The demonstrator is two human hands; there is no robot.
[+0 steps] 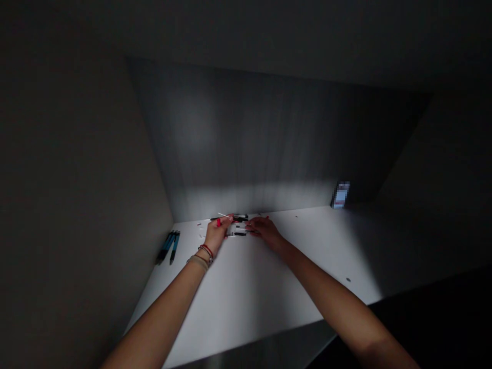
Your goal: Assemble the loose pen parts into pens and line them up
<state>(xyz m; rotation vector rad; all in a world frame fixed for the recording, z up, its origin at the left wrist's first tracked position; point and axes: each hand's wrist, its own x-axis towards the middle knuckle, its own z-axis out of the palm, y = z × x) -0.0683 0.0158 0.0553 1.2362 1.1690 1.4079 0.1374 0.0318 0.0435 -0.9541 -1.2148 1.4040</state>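
Note:
Both my arms reach far across a white table (246, 287) toward the back wall. My left hand (217, 233), with bracelets on the wrist, is closed in a pinch on a thin pen part (223, 216), a white stick pointing up and left. My right hand (264, 230) lies palm down with curled fingers over a scatter of small black and red pen parts (240, 226). Whether it holds one I cannot tell. The parts lie between the two hands, close to the wall.
Several blue and black pens (168, 247) lie together at the table's left edge by the side wall. A blurred small upright object (341, 195) leans against the back wall at the right. A tiny dark speck (348, 280) lies near the front right. The surroundings are dark.

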